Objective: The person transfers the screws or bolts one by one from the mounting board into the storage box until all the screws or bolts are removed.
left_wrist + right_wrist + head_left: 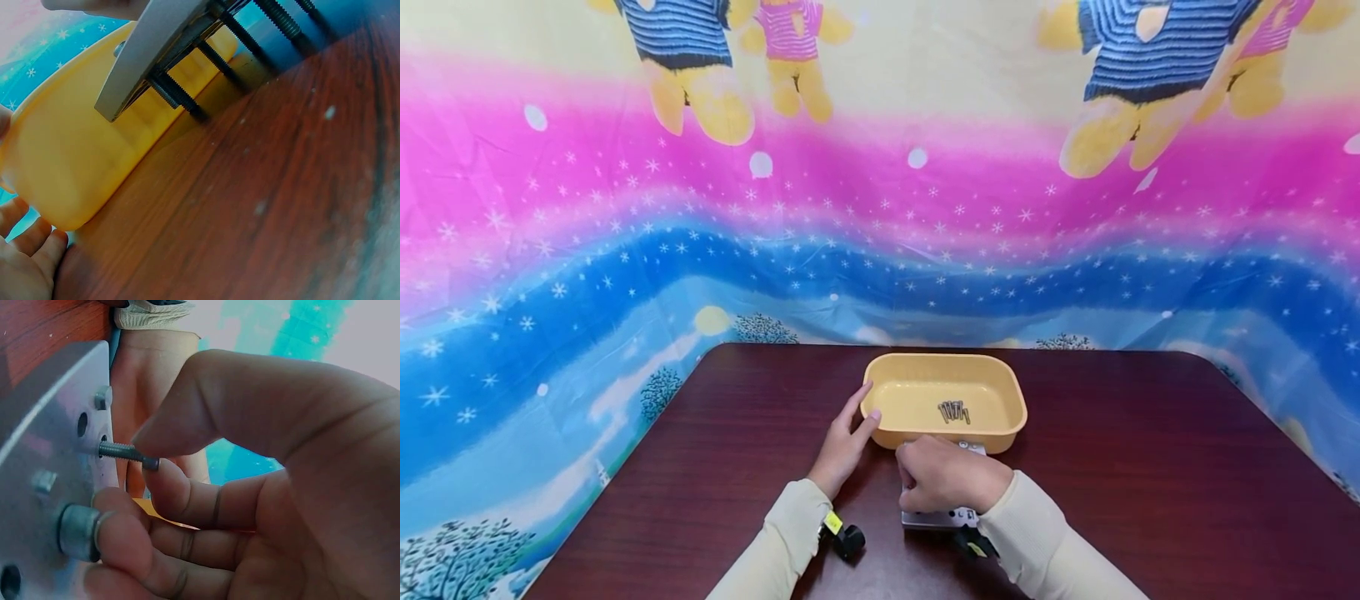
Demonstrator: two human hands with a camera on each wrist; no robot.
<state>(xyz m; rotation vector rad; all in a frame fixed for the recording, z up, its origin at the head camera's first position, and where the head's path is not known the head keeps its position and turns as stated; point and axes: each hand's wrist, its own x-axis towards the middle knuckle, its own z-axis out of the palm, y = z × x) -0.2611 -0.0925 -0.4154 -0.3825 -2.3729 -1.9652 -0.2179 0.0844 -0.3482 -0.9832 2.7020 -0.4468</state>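
My right hand (951, 475) pinches a small screw (122, 451) between thumb and index finger. The screw stands in or at a hole in a thick metal plate (37, 444); how deep it sits is hidden. Another finger is against a larger cylindrical screw head (79, 532) on the plate. Several threaded screws (215, 60) stick out beneath the plate, which is raised above the table. My left hand (842, 450) rests at the near left corner of a yellow plastic basin (943, 437), thumb and index finger touching its rim. Several small screws (955, 412) lie inside the basin.
A dark red-brown wooden table (737, 500) carries everything. The plate is close to the basin's near side, partly under my right hand. A patterned cloth (880, 208) hangs behind the table's far edge. Small cameras (848, 542) are strapped to both wrists.
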